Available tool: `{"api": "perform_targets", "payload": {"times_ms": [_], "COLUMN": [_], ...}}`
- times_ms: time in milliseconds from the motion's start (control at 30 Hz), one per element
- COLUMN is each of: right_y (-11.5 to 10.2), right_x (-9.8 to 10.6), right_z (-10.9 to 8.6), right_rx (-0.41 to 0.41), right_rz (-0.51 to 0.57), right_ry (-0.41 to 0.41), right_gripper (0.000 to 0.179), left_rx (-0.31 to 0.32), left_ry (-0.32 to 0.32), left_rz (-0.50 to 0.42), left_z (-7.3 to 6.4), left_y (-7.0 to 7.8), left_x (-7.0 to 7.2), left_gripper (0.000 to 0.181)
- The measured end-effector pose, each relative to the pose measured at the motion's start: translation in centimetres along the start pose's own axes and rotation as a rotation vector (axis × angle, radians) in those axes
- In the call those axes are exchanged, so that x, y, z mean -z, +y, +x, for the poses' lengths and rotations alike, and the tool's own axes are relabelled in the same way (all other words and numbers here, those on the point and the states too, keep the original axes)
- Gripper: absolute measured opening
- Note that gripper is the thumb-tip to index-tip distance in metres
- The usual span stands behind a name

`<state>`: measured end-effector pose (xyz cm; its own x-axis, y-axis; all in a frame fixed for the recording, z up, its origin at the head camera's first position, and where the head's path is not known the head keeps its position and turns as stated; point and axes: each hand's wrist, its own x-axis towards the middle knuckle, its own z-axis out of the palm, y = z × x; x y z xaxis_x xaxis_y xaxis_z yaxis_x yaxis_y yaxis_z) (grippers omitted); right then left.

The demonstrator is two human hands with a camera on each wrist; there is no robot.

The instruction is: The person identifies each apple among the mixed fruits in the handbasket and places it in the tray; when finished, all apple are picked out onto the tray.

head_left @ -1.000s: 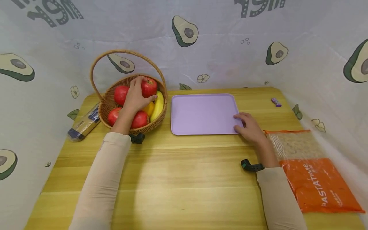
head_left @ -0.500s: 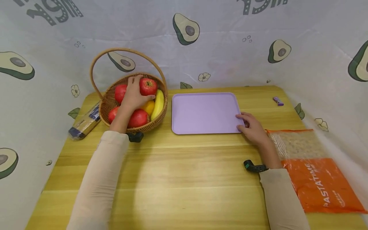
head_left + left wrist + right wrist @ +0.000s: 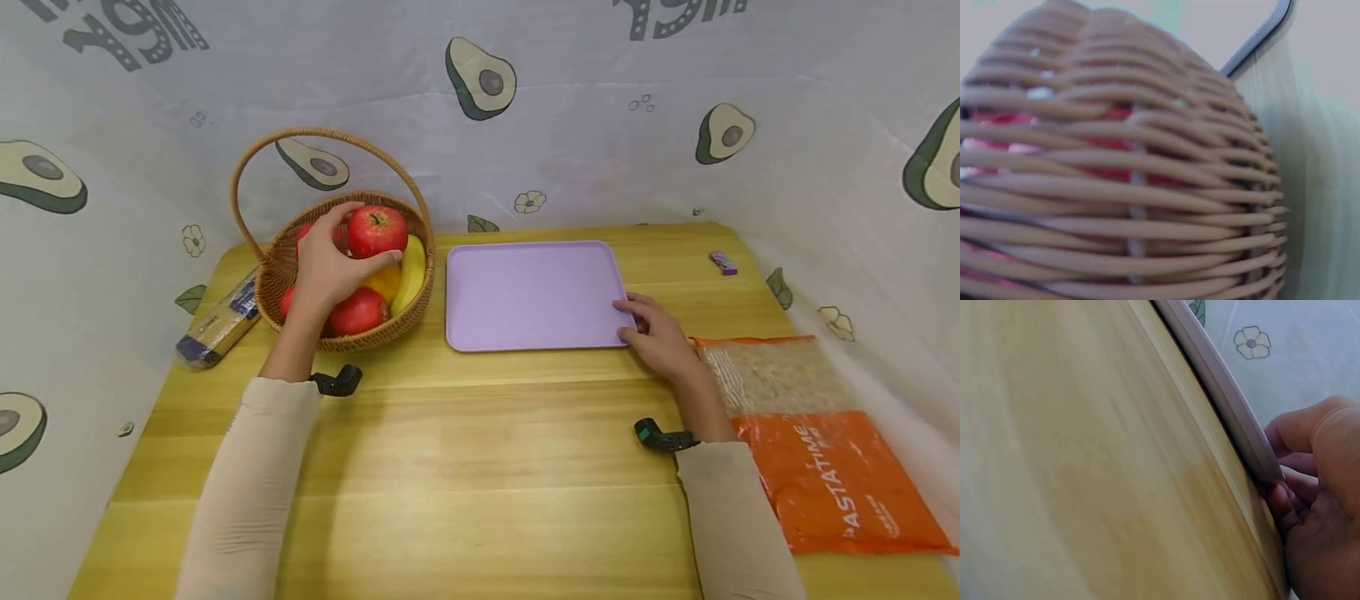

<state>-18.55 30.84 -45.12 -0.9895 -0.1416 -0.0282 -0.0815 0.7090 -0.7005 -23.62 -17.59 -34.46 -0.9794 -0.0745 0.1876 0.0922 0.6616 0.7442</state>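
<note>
My left hand (image 3: pixel 326 265) is over the wicker basket (image 3: pixel 369 340), its thumb and fingers gripping a red apple (image 3: pixel 377 232) raised a little above the other fruit. Beneath it lie a banana (image 3: pixel 412 277), a yellow-orange fruit (image 3: pixel 385 282) and more red fruit (image 3: pixel 358 312), partly hidden by the hand. The left wrist view is filled by the basket's woven wall (image 3: pixel 1147 194), so the fingers do not show there. At the right edge of the purple tray (image 3: pixel 532 296), my right hand (image 3: pixel 656 337) holds the rim between thumb and fingers; the right wrist view shows this hand (image 3: pixel 1329 475) at the tray's corner.
A clear-wrapped package (image 3: pixel 222 321) lies left of the basket. An orange bag marked PASTATIME (image 3: pixel 832 467) lies by the right forearm. One small purple packet (image 3: pixel 723 262) sits at the back right. Patterned cloth (image 3: pixel 570 125) walls the wooden table (image 3: pixel 480 467).
My left hand has drawn back slightly to the left and toward me, lifting the apple clear of the fruit around it. The right hand keeps its place on the tray rim.
</note>
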Motion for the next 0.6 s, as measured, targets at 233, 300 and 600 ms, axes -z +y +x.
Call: {"api": "perform_targets", "payload": {"times_ms": [233,300,600], "right_y": [-0.1,-0.1,-0.1], "right_x": [-0.1,-0.1,0.1], "right_z": [0.0,0.0,0.0], "right_rx": [-0.022,-0.026,-0.04], "right_rz": [0.011,0.013,0.01], "right_ry": [-0.016,-0.02,-0.023], "right_gripper": [0.05,0.05,0.048], "left_rx": [0.006,0.002,-0.037], "left_ry": [0.015,0.004,-0.015], "left_rz": [-0.146,-0.196,-0.348], "left_z": [-2.0,-2.4,-3.3], "left_y": [0.6,0.9,2.2], "left_x": [-0.2,-0.3,-1.6], "left_gripper": [0.082,0.079,0.072]}}
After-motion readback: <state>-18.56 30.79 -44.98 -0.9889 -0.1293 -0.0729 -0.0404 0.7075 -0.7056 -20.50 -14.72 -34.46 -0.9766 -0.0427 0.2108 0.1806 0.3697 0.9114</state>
